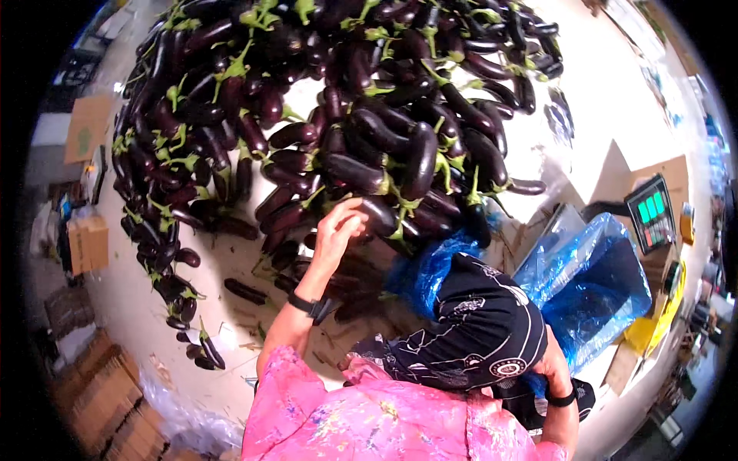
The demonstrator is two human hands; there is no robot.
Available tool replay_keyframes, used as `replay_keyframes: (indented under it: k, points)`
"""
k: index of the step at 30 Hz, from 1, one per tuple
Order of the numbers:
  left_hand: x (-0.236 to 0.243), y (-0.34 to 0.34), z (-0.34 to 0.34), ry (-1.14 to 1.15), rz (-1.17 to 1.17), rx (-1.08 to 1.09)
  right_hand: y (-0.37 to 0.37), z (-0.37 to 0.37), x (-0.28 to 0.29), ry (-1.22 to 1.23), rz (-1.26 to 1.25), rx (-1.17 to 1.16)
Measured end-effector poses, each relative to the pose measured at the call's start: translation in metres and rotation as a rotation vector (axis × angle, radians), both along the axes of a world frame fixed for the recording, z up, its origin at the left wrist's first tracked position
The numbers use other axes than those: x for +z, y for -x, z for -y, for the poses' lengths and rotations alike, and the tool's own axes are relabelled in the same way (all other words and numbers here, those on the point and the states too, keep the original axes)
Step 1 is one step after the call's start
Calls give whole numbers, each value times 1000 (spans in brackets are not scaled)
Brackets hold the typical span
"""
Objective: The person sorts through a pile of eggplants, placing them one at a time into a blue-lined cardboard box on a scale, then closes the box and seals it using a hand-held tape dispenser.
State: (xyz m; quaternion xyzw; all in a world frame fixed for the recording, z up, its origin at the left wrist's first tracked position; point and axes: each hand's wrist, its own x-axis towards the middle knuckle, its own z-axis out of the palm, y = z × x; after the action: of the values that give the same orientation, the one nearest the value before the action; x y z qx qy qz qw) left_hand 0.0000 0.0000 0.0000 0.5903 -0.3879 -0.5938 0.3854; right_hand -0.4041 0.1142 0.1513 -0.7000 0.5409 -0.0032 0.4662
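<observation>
A large heap of dark purple aubergines (338, 100) with green stalks fills the upper half of the view, spread over a pale floor (615, 100). Below it, a person in a pink patterned top (369, 419) and a black patterned head covering (480, 323) bends toward the heap. This person's raised hand (338, 227), seen on the left side of the view, reaches up with its fingers loosely curled and touches one aubergine (377, 213) at the lower edge of the heap; a dark band (306, 305) sits on that wrist. Whether the fingers actually close round the aubergine cannot be told. The other hand (555, 367), on the right of the view and also wearing a dark wristband, rests against the lower edge of a blue plastic bag (592, 288) that stands open just right of the head; its grip is hidden. Beyond the bag sits a weighing scale with a green lit display (652, 211), on brown cardboard (669, 173). At the left edge lie flat brown cardboard boxes: one with a green mark (86, 127), one smaller (88, 242), and a stack at the lower left (100, 392).
</observation>
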Motion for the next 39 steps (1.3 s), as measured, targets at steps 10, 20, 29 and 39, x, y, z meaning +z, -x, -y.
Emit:
replay_keyframes:
  k: [10,20,29,39]
  points:
    - [-11,67,-26,-135,-49,-350,7,-27,-6,23,-40,-48]
    - [33,159,24,33,-217,-703,18,-49,-23,146,13,2]
    - [-92,114,-37,229,545,-592,20,-49,-4,59,156,1]
    - [-105,183,40,621,1010,-627,28,-52,-10,-27,113,57]
